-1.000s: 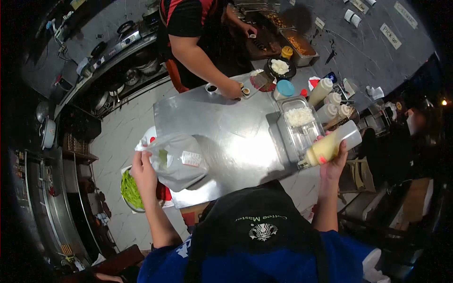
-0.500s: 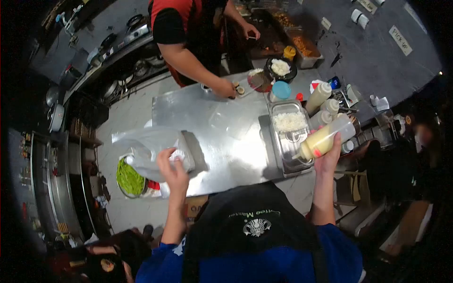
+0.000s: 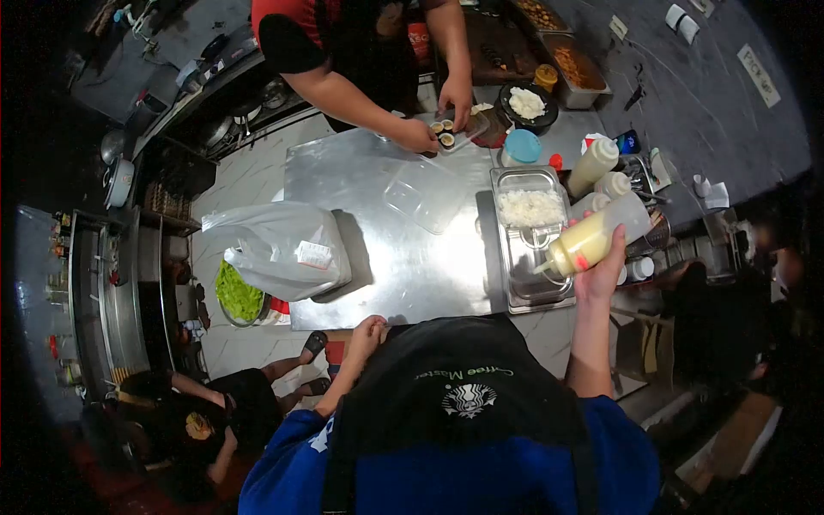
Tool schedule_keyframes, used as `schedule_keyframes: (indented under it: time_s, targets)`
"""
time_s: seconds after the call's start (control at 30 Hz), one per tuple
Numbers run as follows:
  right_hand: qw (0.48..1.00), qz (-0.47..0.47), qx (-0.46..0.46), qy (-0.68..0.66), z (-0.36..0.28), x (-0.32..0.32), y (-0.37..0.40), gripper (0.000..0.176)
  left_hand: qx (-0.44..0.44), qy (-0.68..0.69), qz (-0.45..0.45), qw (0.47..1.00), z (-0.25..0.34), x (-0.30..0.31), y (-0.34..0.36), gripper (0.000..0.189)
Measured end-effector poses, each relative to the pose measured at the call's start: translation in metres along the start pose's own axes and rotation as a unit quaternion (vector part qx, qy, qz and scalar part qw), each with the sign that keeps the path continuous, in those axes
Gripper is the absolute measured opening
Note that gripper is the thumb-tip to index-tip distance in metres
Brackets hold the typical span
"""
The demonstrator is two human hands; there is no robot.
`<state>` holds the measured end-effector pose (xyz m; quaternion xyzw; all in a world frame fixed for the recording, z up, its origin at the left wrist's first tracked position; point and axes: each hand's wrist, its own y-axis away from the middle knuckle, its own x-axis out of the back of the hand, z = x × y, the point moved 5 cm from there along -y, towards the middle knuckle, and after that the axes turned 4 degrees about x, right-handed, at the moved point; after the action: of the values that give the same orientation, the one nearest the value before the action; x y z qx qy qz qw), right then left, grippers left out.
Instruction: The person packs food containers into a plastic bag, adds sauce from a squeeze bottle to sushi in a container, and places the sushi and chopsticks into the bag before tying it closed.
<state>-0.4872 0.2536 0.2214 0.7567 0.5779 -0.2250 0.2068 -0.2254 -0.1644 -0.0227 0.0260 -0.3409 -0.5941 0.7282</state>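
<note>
My right hand point(image 3: 603, 268) is wrapped round a squeeze bottle point(image 3: 598, 233) of pale yellow sauce. The bottle is tilted, its nozzle pointing down and left over the steel pan point(image 3: 536, 294). At the table's near edge, beside my apron, my left hand point(image 3: 369, 335) is closed with the fingers curled; what they hold, if anything, is hidden. A white plastic bag point(image 3: 279, 249) with a paper label stands on the left of the steel table point(image 3: 386, 287). Beyond it lies a clear plastic lid point(image 3: 422, 197).
Across the table a co-worker's hands point(image 3: 436, 120) handle small rolls point(image 3: 445, 136) in a clear tray. White rice point(image 3: 530, 209) fills the far pan section. More squeeze bottles point(image 3: 592, 166) stand at right. Lettuce point(image 3: 238, 292) sits in a bowl at left. Another person point(image 3: 202, 412) is at lower left.
My left hand has left the plastic bag and drawn back to the table's near edge. My right hand keeps the tilted bottle. The co-worker's second hand has come to the rolls.
</note>
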Motion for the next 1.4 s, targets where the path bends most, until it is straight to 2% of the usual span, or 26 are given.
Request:
schedule_keyframes:
  time_s: [0.2, 0.23, 0.33, 0.4, 0.5, 0.57, 0.63, 0.7, 0.73, 0.77, 0.8, 0.83, 0.93, 0.97, 1.03, 1.1, 1.17, 1.3, 1.4]
  targets:
    - [1.000, -0.020, 0.011, 0.016, -0.002, -0.009, 0.003, 0.055, 0.072, 0.006, 0.008, 0.997, -0.062, 0.002, -0.003, 0.019]
    - [1.000, -0.019, 0.005, 0.015, -0.002, -0.010, 0.004, 0.055, 0.051, -0.022, -0.003, 0.998, -0.056, 0.002, 0.001, 0.019]
    - [0.999, -0.035, -0.019, 0.009, 0.002, -0.008, 0.006, 0.055, -0.038, -0.090, -0.034, 0.995, 0.001, -0.002, -0.021, 0.022]
    - [0.999, -0.010, 0.004, 0.031, -0.001, -0.011, 0.011, 0.056, -0.142, -0.219, -0.015, 0.965, 0.025, -0.022, -0.064, 0.022]
    - [0.999, 0.007, 0.002, 0.036, -0.001, -0.004, 0.015, 0.059, -0.285, -0.238, 0.070, 0.926, 0.111, -0.056, -0.125, 0.021]
    - [1.000, 0.002, -0.011, 0.026, 0.002, 0.001, 0.022, 0.061, -0.278, -0.321, 0.083, 0.902, 0.162, -0.073, -0.156, 0.029]
    - [1.000, -0.008, -0.005, 0.016, -0.005, 0.006, 0.028, 0.063, -0.243, -0.384, 0.080, 0.887, 0.183, -0.090, -0.180, 0.025]
    - [0.999, -0.006, -0.050, -0.015, -0.003, 0.022, 0.031, 0.066, -0.248, -0.438, 0.081, 0.860, 0.176, -0.113, -0.201, 0.027]
    - [0.999, 0.021, -0.043, -0.018, -0.004, 0.023, 0.034, 0.066, -0.244, -0.465, 0.084, 0.847, 0.170, -0.117, -0.209, 0.028]
    - [0.998, 0.048, -0.040, -0.019, -0.005, 0.025, 0.038, 0.066, -0.261, -0.458, 0.055, 0.848, 0.174, -0.116, -0.204, 0.021]
    - [0.997, -0.021, -0.067, -0.024, -0.006, 0.026, 0.040, 0.066, -0.284, -0.484, 0.047, 0.826, 0.176, -0.114, -0.196, 0.019]
    - [0.997, -0.023, -0.071, -0.017, -0.002, 0.025, 0.043, 0.066, -0.315, -0.509, 0.033, 0.801, 0.175, -0.118, -0.192, 0.018]
    - [0.999, -0.005, -0.037, 0.001, -0.010, 0.037, 0.042, 0.064, -0.315, -0.495, 0.021, 0.809, 0.160, -0.122, -0.192, 0.018]
    - [0.999, 0.029, -0.019, -0.014, -0.014, 0.032, 0.045, 0.063, -0.349, -0.503, 0.008, 0.791, 0.159, -0.117, -0.183, 0.018]
    - [0.999, 0.037, -0.010, 0.001, -0.020, 0.029, 0.044, 0.063, -0.415, -0.473, -0.009, 0.777, 0.157, -0.113, -0.172, 0.015]
    - [1.000, 0.008, 0.009, 0.006, -0.028, 0.020, 0.046, 0.064, -0.446, -0.467, -0.014, 0.764, 0.171, -0.098, -0.152, 0.016]
    - [1.000, -0.004, 0.002, 0.008, -0.032, 0.014, 0.048, 0.065, -0.469, -0.447, -0.009, 0.762, 0.182, -0.083, -0.130, 0.018]
    - [0.998, 0.054, 0.034, 0.016, -0.033, 0.014, 0.048, 0.065, -0.515, -0.383, 0.005, 0.767, 0.196, -0.053, -0.095, 0.021]
    - [0.999, 0.038, 0.036, 0.001, -0.035, 0.014, 0.050, 0.064, -0.565, -0.305, 0.067, 0.764, 0.226, -0.030, -0.068, 0.024]
